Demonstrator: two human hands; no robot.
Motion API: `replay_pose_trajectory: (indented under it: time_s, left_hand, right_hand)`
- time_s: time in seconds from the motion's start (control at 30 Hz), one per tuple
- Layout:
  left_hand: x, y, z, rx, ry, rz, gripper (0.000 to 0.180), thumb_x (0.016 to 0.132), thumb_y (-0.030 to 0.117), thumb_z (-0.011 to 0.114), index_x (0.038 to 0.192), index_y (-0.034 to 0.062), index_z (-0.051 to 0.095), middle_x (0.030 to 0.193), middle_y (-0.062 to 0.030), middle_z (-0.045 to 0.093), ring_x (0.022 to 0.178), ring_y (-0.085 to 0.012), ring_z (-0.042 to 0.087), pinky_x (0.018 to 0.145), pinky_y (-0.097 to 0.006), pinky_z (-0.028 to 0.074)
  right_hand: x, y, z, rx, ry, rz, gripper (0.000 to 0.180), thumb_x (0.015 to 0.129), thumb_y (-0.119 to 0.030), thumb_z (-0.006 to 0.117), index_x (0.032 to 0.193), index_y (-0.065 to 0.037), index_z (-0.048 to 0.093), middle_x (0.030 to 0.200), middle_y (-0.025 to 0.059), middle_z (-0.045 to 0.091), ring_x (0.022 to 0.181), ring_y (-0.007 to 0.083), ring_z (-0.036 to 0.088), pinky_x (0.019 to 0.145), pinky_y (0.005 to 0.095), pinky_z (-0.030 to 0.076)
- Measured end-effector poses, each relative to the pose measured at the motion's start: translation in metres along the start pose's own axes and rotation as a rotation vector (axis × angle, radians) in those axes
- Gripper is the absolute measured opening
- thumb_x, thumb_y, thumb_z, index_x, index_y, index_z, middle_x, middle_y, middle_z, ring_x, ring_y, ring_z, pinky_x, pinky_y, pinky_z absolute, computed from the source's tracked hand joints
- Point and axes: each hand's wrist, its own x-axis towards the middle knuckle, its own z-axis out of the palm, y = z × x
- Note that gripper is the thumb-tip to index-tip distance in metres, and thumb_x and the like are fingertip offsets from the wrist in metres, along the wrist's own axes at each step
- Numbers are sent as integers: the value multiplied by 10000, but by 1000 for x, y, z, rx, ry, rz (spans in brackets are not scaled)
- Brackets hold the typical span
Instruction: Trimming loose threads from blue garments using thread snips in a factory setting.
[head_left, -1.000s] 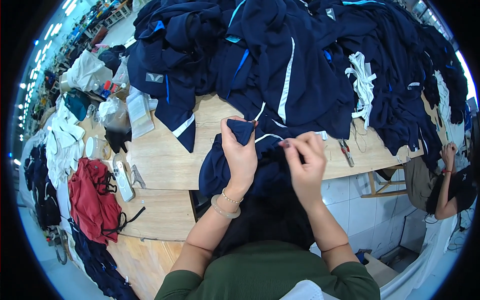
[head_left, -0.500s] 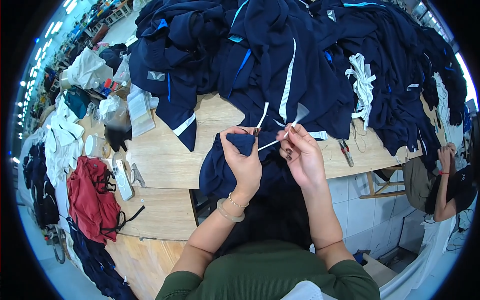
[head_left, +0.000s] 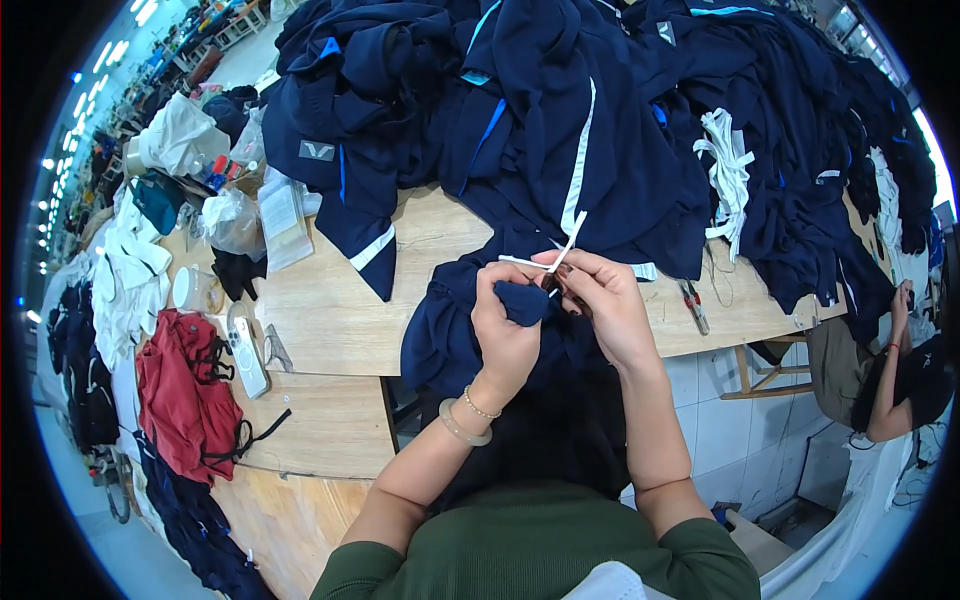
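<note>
My left hand (head_left: 508,348) is closed on a bunched fold of a navy garment (head_left: 435,330). Beside it my right hand (head_left: 615,312) pinches a narrow white cord (head_left: 570,240), its fingertips nearly meeting those of the left. One end of the cord points up past my right fingers, and another stretch lies across the top of my left fingers. The two stretches cross between the hands. Where exactly the cord enters the fabric is hidden behind my fingers. The garment hangs over the table's near edge toward my lap.
Navy garments (head_left: 560,120) are heaped along the far side of the wooden table (head_left: 330,320). White strips (head_left: 725,180) lie bundled on them at right, near red-handled snips (head_left: 694,308). A phone (head_left: 246,355) and red cloth (head_left: 185,400) sit at left. A co-worker's arm (head_left: 888,375) shows far right.
My right hand has moved in against my left, and the cord ends now cross. My left hand has shifted slightly right with the fabric. The co-worker's hands have shifted at right.
</note>
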Motion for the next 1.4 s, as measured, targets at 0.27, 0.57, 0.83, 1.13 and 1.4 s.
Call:
replay_pose_trajectory:
  time_s: [0.27, 0.57, 0.83, 1.13, 1.4]
  left_hand:
    - [-1, 1, -4, 129, -88, 72, 266, 779, -120, 644, 909, 15, 455, 848, -101, 574, 775, -192, 586, 727, -270, 469]
    - [11, 11, -4, -106, -46, -187, 279, 832, -145, 571, 979, 22, 402, 914, -118, 598, 857, -143, 574, 838, -271, 455]
    - [9, 10, -8, -55, -225, 28, 436, 688, -126, 711, 976, 39, 428, 941, -103, 569, 921, -183, 548, 895, -304, 425]
    - [35, -2, -30, -404, -290, -392, 363, 1006, 211, 465, 1268, -38, 428, 789, -76, 587, 817, -134, 559, 834, -268, 419]
    - [56, -9, -29, -238, -484, -699, 171, 944, 137, 602, 1027, -9, 636, 679, 42, 542, 569, -18, 467, 539, -149, 339]
  right_hand:
    - [2, -1, -14, 160, -56, 109, 182, 932, -126, 606, 982, 27, 690, 853, 51, 675, 650, 29, 506, 535, 175, 363]
    - [-6, 0, -10, -501, 25, -340, 55, 824, 83, 603, 861, 49, 625, 810, 37, 581, 661, 80, 527, 559, 230, 395]
    - [9, 12, -5, -1003, 204, -702, 109, 781, 79, 636, 827, 35, 547, 793, 107, 558, 624, 199, 549, 562, 305, 438]
    - [28, 50, 10, -373, 435, -705, 82, 851, 29, 656, 863, 21, 575, 845, 73, 601, 688, 114, 569, 613, 217, 458]
    - [32, 42, 9, -653, 422, -860, 102, 767, 59, 676, 823, 13, 605, 809, 93, 592, 735, 209, 566, 632, 286, 449]
